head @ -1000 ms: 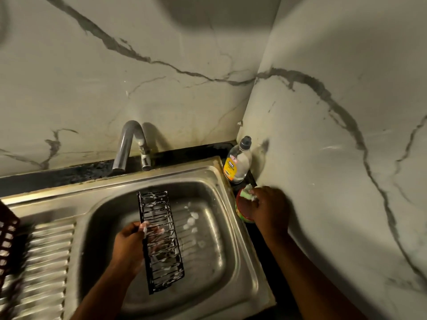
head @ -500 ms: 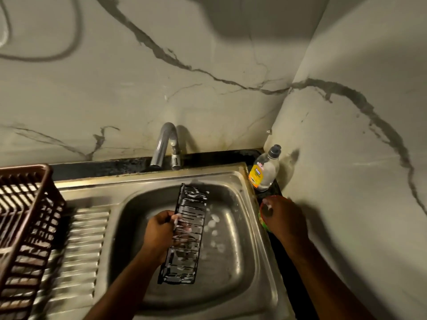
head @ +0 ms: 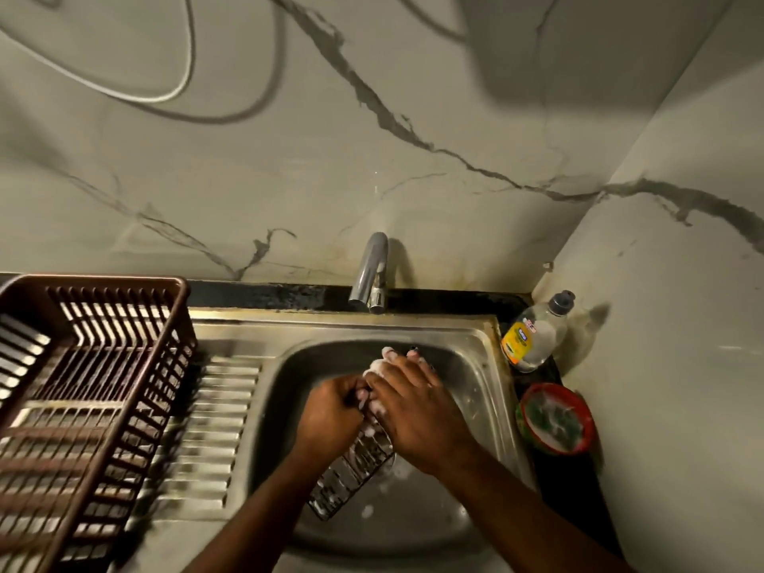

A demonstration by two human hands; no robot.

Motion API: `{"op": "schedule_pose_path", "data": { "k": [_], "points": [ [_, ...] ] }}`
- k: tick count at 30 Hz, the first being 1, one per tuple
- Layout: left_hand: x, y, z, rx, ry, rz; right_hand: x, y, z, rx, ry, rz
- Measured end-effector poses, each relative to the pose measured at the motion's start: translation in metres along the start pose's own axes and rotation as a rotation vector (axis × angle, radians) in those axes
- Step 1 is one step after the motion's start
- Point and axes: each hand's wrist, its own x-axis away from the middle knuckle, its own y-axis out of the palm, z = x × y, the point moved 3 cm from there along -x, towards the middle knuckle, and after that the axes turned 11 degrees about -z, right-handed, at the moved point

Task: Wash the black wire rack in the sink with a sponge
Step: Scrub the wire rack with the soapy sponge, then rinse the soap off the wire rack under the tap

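Note:
The black wire rack lies tilted over the steel sink, its upper half hidden under both hands and its lower end flecked with foam. My left hand grips the rack's left edge. My right hand lies over the rack's upper part and holds a foamy sponge, which shows as a pale lump by the fingertips.
A brown plastic dish basket sits on the ribbed drainboard at left. The tap stands behind the basin. A dish-soap bottle and a red soap bowl occupy the dark counter strip at right, against the marble wall.
My right hand left the red bowl with the sponge and came over onto the rack in the sink. The camera view swung left and down; my left hand kept its hold.

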Motion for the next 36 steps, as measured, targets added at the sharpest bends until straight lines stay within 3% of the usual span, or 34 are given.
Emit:
{"op": "schedule_pose_path", "data": {
  "k": [3,5,8,10,13,21,25,30,36],
  "points": [
    [-0.002,-0.007,-0.01,0.012,-0.05,-0.003,-0.012,-0.015,0.01,0.03,0.103,0.009],
    [-0.003,-0.01,-0.019,0.018,-0.085,-0.02,-0.02,-0.024,0.025,-0.098,0.148,-0.027],
    [-0.005,-0.015,-0.03,0.101,-0.097,-0.05,-0.025,-0.027,0.046,-0.654,0.204,-0.219],
    [-0.007,-0.021,-0.037,0.189,-0.085,-0.061,-0.023,-0.025,0.051,-0.981,0.233,-0.249],
    [-0.008,-0.026,-0.042,0.265,-0.033,-0.099,-0.022,-0.022,0.053,-1.157,0.278,-0.236],
    [-0.02,-0.032,-0.062,0.377,0.03,-0.222,-0.039,-0.023,0.052,-1.027,0.339,-0.219],
    [-0.031,-0.027,-0.043,0.346,0.106,-0.29,-0.06,-0.03,0.027,-0.875,0.272,-0.316],
    [-0.044,-0.028,-0.042,0.572,0.098,-0.155,-0.076,-0.034,0.019,-0.827,0.244,-0.293],
    [-0.046,-0.041,-0.057,0.873,0.088,-0.025,-0.07,-0.03,0.065,-0.727,0.348,-0.293]
  ]
}}
